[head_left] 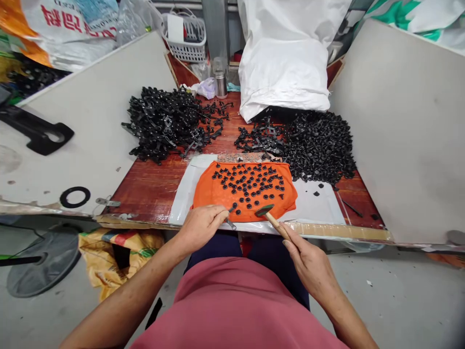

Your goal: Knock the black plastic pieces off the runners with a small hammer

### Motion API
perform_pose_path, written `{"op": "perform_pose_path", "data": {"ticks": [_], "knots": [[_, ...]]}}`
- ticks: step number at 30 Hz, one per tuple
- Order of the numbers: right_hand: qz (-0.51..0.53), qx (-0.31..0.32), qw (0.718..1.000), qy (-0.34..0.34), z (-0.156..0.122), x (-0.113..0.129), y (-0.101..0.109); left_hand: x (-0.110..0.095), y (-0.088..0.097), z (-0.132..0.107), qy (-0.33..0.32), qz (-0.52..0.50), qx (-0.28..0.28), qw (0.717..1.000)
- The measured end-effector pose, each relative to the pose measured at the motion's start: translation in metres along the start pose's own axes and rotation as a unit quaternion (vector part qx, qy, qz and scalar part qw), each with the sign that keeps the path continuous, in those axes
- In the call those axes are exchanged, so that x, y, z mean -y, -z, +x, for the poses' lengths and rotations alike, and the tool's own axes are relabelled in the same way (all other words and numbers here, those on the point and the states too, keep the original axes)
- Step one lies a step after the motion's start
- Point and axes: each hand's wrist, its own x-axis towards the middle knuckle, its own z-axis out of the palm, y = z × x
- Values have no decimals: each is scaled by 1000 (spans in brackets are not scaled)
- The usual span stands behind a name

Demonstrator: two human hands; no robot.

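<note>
My left hand (204, 223), closed at the near edge of the orange cloth (203, 194), pinches a short grey metal tube (231, 224) whose round end points towards me. Beside those fingertips is a black plastic clip (234, 205). In my right hand (308, 257) is a small hammer (271, 214) with a pale wooden handle; its dark head hovers over or rests on the cloth's near edge, I cannot tell which. Several black plastic clips (254, 179) with round heads are spread over the cloth, mostly separate from each other.
A heap of joined black parts (163, 121) lies at the left of the red-brown table (145, 182). Loose black clips (323, 145) are piled at the right, below a white sack (286, 63). Pale boards (407, 131) wall both sides. A steel flask (220, 80) stands behind.
</note>
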Motion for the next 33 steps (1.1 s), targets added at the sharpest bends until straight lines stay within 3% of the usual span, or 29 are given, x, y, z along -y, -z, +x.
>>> {"op": "perform_pose_path", "data": {"ticks": [14, 23, 33], "knots": [[-15, -8, 1000, 3, -1, 0, -1, 2, -15, 1, -31, 15, -33, 999], [-20, -13, 999, 23, -1, 1, 2, -2, -11, 3, 3, 22, 8, 1000], [-8, -50, 989, 140, 19, 41, 24, -9, -9, 5, 31, 36, 44, 998]]}}
